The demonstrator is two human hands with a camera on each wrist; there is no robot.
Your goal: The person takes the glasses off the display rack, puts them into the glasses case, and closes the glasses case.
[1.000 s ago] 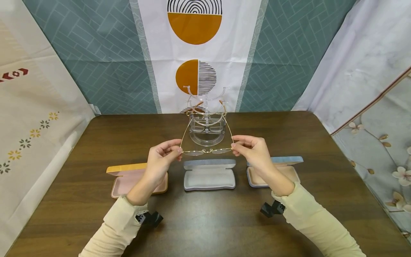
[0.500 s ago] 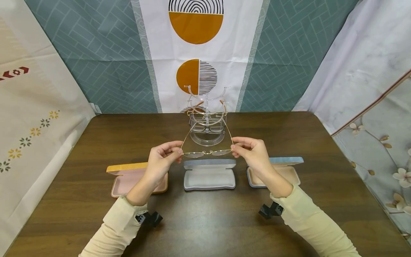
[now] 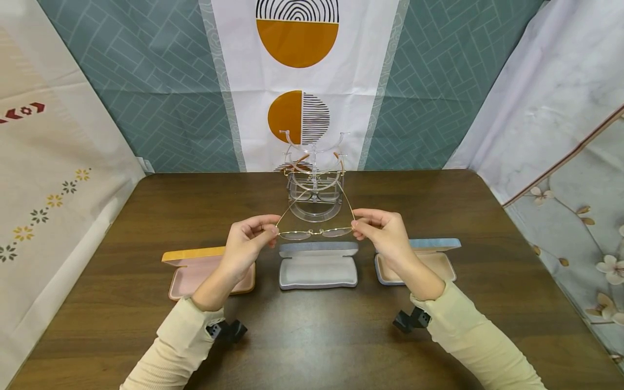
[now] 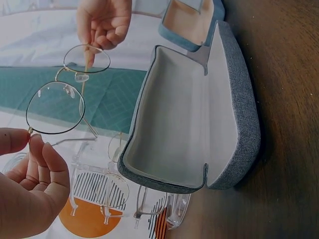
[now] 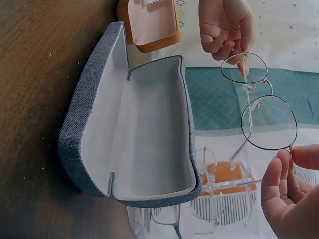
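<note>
A pair of gold-rimmed eyeglasses (image 3: 295,235) hangs in the air between both hands, lenses toward me and temples pointing away. My left hand (image 3: 247,241) pinches it at the left hinge between thumb and fingers. At the opposite hinge, my right hand (image 3: 386,234) pinches the frame in the same manner. Both round lenses show in the left wrist view, one beside the left hand (image 4: 37,186). Just in front of and below the glasses lies an open grey glasses case (image 3: 318,272) with a pale lining. The right wrist view shows the case's interior (image 5: 154,129) with nothing in it.
A clear display stand (image 3: 314,215) holding several glasses stands behind the held pair. An open yellow case (image 3: 187,281) lies on the left, and an open blue case (image 3: 441,244) on the right. Both are partly covered by the forearms. Fabric backdrops surround the wooden table (image 3: 312,336).
The eyeglasses have come down slightly with both hands. The left temple has swung inward, its tip now farther right. The cases and stand have not moved.
</note>
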